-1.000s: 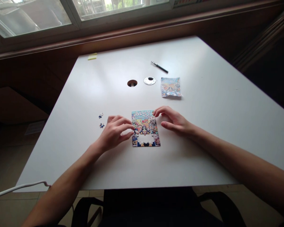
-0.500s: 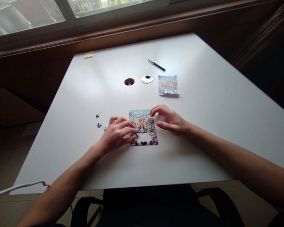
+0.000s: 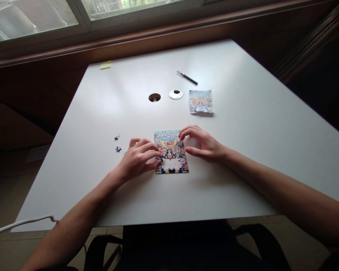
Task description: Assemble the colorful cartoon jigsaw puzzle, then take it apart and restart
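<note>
A colourful jigsaw puzzle (image 3: 171,145) lies flat on the white table, mostly filled in, with a pale gap in its lower half. My left hand (image 3: 138,158) is over its left edge, thumb and fingers pinched around a small dark puzzle piece (image 3: 159,160) beside that gap; the fingers partly cover the piece. At the puzzle's upper right edge, my right hand (image 3: 205,145) has thumb and fingers apart and holds nothing, its fingertips touching or just over the border. Loose puzzle pieces (image 3: 118,149) lie left of my left hand, one partly hidden behind it.
Beyond the puzzle are a printed packet (image 3: 200,101), a black pen (image 3: 187,77), a round metal cover (image 3: 175,94) and a cable hole (image 3: 154,98) in the table (image 3: 243,180). A yellow sticky note (image 3: 105,65) is at the far left corner. A white cable (image 3: 25,223) crosses the near left corner.
My left hand has shifted slightly left with the puzzle piece, away from the gap. My right thumb has moved a little left towards the puzzle's edge. The puzzle stays in place.
</note>
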`<state>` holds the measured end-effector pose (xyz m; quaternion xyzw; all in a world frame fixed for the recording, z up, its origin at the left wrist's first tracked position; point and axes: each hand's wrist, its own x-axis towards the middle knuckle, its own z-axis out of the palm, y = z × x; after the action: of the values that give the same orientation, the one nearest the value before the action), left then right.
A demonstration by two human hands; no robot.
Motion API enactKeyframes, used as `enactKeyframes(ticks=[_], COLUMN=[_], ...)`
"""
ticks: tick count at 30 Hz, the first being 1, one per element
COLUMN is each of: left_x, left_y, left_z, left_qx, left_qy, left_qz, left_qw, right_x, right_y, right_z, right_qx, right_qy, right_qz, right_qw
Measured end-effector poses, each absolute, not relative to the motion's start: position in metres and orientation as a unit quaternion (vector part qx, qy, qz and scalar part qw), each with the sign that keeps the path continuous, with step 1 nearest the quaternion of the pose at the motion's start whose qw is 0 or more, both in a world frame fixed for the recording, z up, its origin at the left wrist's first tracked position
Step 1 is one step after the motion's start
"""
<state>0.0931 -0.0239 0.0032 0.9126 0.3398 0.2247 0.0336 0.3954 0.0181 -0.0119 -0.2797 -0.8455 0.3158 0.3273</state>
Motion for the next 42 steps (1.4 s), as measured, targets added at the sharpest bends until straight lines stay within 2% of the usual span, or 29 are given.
enactKeyframes(ticks=[4,8,12,17,24,34,42], left_x=[0.070,0.039,-0.003,-0.031,-0.022,-0.018,-0.015], left_y=[-0.011,0.001,0.008,0.002,-0.001,-0.002,-0.003], left_z=[0.003,0.002,0.013,0.028,0.033,0.028,0.027], left_qx=[0.858,0.833,0.780,0.830,0.821,0.808,0.803], left_qy=[0.438,0.507,0.576,0.526,0.520,0.526,0.536], left_qz=[0.265,0.221,0.240,0.159,0.120,0.144,0.173], left_qw=[-0.030,-0.021,-0.044,0.092,0.205,0.223,0.196], right_x=[0.397,0.399,0.401,0.402,0.402,0.401,0.401], right_y=[0.017,0.017,0.017,0.017,0.017,0.016,0.017], right_z=[-0.011,-0.012,-0.012,-0.014,-0.013,-0.012,-0.013], right_qx=[-0.287,-0.292,-0.295,-0.293,-0.300,-0.299,-0.296], right_qy=[-0.839,-0.836,-0.830,-0.831,-0.831,-0.831,-0.833], right_qz=[0.324,0.330,0.333,0.337,0.333,0.336,0.334], right_qw=[0.329,0.328,0.335,0.330,0.328,0.328,0.328])
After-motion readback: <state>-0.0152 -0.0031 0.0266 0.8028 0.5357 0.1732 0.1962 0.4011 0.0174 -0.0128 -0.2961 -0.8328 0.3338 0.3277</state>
